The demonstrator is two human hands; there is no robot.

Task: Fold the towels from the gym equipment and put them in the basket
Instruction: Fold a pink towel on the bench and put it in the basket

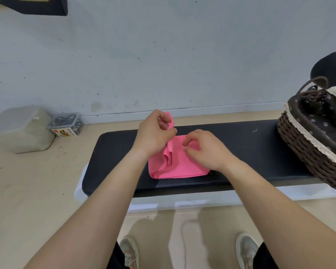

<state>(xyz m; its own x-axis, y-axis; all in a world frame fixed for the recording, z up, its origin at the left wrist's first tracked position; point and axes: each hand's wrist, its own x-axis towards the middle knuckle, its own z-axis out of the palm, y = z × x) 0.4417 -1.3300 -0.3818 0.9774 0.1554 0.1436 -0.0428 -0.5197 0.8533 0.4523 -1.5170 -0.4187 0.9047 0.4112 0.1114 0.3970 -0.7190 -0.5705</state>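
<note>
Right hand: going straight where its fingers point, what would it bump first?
Probably the raised flap of the pink towel, pinched up by the left hand; the right hand points leftward at it. Depth unclear.

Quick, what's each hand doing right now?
Left hand: pinching a raised edge of the pink towel.
Right hand: fingers curled over the towel; a grip cannot be told.

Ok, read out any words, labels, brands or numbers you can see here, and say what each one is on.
Clear plastic box on the floor by the wall: yellow label with dark characters and a small red logo, too blurred to read.
Black bench pad: small white mark near its far edge, too small to read.
Pink towel and wicker basket: no text visible.
</note>
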